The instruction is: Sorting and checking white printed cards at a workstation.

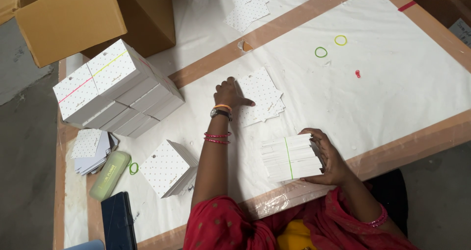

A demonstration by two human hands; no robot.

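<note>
My left hand rests on the edge of a small loose pile of white dotted cards in the middle of the table, thumb stretched over the pile. My right hand grips the side of a thick stack of white cards bound by a green rubber band, standing on edge near the table's front border. Both wrists wear bangles, and the left one also has a watch.
Bundled card stacks lie at left beside a cardboard box. An unbound stack, a green case, a dark case and loose cards are front left. Rubber bands lie far right. More cards lie at the back.
</note>
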